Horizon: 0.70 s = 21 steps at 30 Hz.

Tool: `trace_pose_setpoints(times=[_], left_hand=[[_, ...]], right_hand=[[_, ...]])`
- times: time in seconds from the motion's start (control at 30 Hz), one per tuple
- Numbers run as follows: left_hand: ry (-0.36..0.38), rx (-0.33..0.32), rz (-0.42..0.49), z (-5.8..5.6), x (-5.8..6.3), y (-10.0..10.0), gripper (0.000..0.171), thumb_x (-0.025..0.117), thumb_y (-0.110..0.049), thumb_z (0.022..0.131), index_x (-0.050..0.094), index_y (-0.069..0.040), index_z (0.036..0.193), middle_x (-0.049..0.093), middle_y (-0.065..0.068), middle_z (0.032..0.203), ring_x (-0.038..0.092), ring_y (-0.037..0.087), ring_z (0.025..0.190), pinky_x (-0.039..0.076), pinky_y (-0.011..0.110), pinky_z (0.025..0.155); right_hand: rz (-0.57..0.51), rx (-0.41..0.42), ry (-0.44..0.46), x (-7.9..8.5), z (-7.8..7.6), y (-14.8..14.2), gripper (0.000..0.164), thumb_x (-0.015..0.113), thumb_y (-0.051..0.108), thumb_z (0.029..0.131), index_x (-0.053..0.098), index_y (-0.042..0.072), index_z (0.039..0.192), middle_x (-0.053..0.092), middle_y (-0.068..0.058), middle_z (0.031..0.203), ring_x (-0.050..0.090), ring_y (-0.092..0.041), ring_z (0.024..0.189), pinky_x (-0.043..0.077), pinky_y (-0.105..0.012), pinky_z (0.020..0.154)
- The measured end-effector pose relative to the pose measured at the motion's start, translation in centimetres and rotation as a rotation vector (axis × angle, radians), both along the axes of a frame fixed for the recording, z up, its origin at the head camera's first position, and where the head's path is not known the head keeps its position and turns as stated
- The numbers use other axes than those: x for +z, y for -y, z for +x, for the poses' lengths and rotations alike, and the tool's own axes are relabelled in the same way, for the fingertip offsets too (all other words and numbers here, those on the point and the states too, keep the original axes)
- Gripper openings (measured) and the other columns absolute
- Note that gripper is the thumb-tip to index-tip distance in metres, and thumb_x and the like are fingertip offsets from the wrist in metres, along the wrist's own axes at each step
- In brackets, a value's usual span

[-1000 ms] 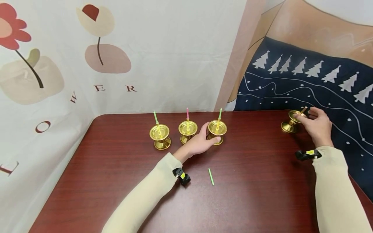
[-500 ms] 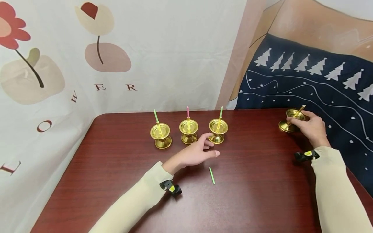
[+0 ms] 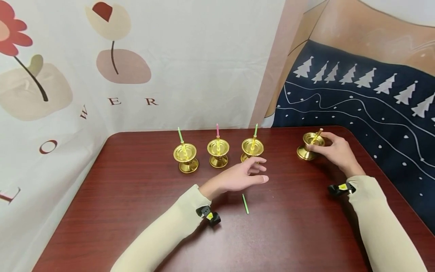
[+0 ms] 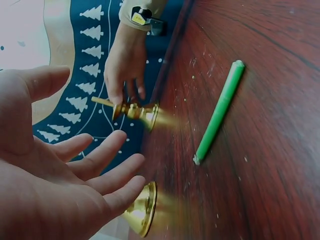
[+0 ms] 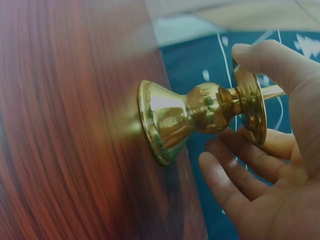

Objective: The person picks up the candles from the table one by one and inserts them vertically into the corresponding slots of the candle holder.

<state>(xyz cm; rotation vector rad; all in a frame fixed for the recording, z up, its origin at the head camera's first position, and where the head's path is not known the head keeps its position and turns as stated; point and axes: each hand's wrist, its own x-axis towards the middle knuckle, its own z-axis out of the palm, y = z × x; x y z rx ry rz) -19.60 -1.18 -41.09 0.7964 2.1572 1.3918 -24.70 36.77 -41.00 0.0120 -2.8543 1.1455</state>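
Observation:
My right hand (image 3: 338, 153) grips the dish rim of a brass candle holder (image 5: 212, 107) between thumb and fingers. An upright gold tube without a candle rises from that holder's dish. Whether its base touches the table or hovers just over it, I cannot tell. My left hand (image 3: 239, 176), fingers loosely extended and holding nothing, is over the table in front of another brass holder (image 3: 252, 146) that bears a green candle (image 3: 256, 130). Part of that holder's base is hidden behind the fingers. A loose green candle (image 4: 220, 112) lies on the table below the left hand.
Farther left on the reddish-brown table (image 3: 136, 211) stand a brass holder (image 3: 218, 147) with a pink candle (image 3: 218, 130) and another holder (image 3: 185, 153) with a green candle (image 3: 180, 134). A printed cloth (image 3: 204, 68) hangs along the table's back edge.
The right hand has brought its candle holder leftward from the table's right end. My left hand has let go of the third holder and drawn back toward the front.

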Motion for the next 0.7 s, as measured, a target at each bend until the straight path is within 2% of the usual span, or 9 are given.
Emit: trace_pose_setpoints(times=[0.17, 0.3, 0.47, 0.7], left_hand=[[-0.001, -0.018, 0.031, -0.4, 0.1, -1.1, 0.066, 0.07, -0.03, 0.108, 0.044, -0.007, 0.165, 0.06, 0.015, 0.158, 0.051, 0.029, 0.151, 0.037, 0.033, 0.124], [-0.001, -0.026, 0.028, -0.7, 0.2, -1.8, 0.069, 0.07, -0.034, 0.109, 0.042, -0.009, 0.167, 0.055, 0.014, 0.164, 0.047, 0.03, 0.155, 0.037, 0.039, 0.126], [-0.007, -0.019, -0.006, -1.2, 0.0, -2.5, 0.076, 0.069, -0.04, 0.109, 0.038, -0.008, 0.17, 0.049, 0.01, 0.169, 0.044, 0.026, 0.157, 0.036, 0.042, 0.127], [-0.021, -0.008, -0.075, -2.0, -0.7, -2.9, 0.087, 0.067, -0.047, 0.108, 0.027, -0.006, 0.175, 0.042, 0.009, 0.174, 0.041, 0.023, 0.158, 0.034, 0.036, 0.127]], right_hand=[[-0.034, 0.061, -0.009, 0.0, 0.3, 2.0, 0.074, 0.086, 0.036, 0.098, 0.057, -0.004, 0.152, 0.07, -0.029, 0.134, 0.063, -0.035, 0.118, 0.046, -0.015, 0.085], [-0.035, 0.107, -0.004, 0.1, 0.8, 3.1, 0.072, 0.087, 0.034, 0.097, 0.057, -0.005, 0.151, 0.07, -0.028, 0.132, 0.066, -0.037, 0.116, 0.047, -0.012, 0.083], [-0.004, 0.17, 0.012, 0.3, 1.7, 4.7, 0.072, 0.087, 0.034, 0.096, 0.058, -0.005, 0.15, 0.069, -0.027, 0.133, 0.067, -0.04, 0.117, 0.051, -0.026, 0.091], [0.008, 0.261, -0.003, 0.4, 3.3, 6.9, 0.072, 0.091, 0.033, 0.094, 0.062, 0.001, 0.152, 0.072, -0.021, 0.134, 0.068, -0.035, 0.117, 0.056, -0.045, 0.098]])
